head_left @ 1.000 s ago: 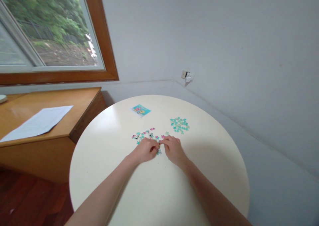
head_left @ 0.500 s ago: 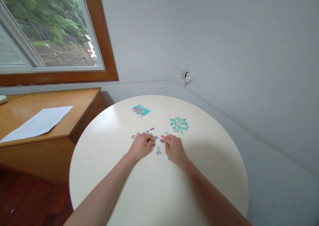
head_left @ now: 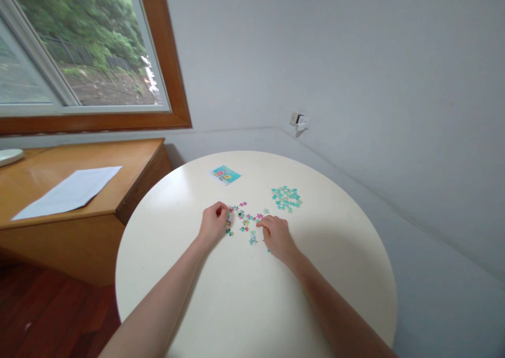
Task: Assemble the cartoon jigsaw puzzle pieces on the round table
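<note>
Left hand: I have the left hand [head_left: 214, 222] resting at the left edge of the scattered pieces, fingers curled in and thumb near the index finger; whether a piece is pinched there I cannot tell.
Right hand: my right hand [head_left: 277, 236] lies to the right of the scatter, index finger stretched toward a pink piece [head_left: 259, 216]; contact is too small to make out, and so is any grip.
Between the hands: the two are apart, with loose puzzle pieces [head_left: 241, 214] in pink, teal and yellow spread between and just beyond them.
Small patch: nearest me, in the gap between the hands, sits a pale blue-green patch [head_left: 253, 237] that looks like a few pieces joined, though I can't be sure.
Teal group: beyond the right hand, a teal and pale green group [head_left: 286, 198] lies gathered, well apart from the mixed scatter.
Picture card: a printed card [head_left: 226, 175] lies flat toward the far edge of the round tabletop [head_left: 221, 305].
Progress: I judge it early; the colours seem partly separated, at most that patch is joined, and nearly all the rest lies loose.
Surroundings: white paper [head_left: 69, 192] on a wooden desk [head_left: 134, 150] at left, a window [head_left: 98, 58] above.
</note>
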Demonstrator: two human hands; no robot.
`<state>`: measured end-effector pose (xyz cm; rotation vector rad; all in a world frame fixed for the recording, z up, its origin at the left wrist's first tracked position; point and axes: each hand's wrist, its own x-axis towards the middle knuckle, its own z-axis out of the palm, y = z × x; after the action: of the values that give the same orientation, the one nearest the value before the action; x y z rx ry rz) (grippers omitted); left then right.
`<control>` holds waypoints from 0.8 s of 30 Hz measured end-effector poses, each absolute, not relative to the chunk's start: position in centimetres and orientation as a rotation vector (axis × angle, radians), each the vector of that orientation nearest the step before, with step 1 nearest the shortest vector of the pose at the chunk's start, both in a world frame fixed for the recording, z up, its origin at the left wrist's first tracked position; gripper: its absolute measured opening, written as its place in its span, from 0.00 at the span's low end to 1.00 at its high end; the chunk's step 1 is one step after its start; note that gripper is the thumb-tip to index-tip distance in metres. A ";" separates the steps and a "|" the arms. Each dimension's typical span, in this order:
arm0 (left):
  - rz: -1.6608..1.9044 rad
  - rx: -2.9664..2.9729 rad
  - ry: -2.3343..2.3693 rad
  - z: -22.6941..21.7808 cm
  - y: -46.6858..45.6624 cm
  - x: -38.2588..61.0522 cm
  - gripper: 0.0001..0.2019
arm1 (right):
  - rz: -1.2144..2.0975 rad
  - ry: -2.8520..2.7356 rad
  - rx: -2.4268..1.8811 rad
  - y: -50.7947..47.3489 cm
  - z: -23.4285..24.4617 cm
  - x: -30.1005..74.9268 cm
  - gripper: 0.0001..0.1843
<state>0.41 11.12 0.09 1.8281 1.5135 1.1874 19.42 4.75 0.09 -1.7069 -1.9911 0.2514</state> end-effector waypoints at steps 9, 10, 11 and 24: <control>1.255 1.771 1.520 0.1 11.4 0.2 0.08 | 0.063 -1.941 -1.844 5.1 -0.2 19.9 0.19; 1.252 1.771 1.521 0.1 11.4 0.2 0.08 | 0.056 -1.961 -1.877 5.1 -0.3 19.9 0.19; 1.248 1.771 1.520 0.0 11.5 0.2 0.08 | 0.055 -1.984 -1.907 5.1 -0.4 19.8 0.20; 1.247 1.748 1.502 0.2 11.2 0.4 0.08 | 0.128 -2.045 -1.877 5.0 -1.3 19.5 0.21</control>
<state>0.37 11.24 0.25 1.7479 1.5015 1.2470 19.45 5.00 -1.30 -1.8771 -2.0454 0.1279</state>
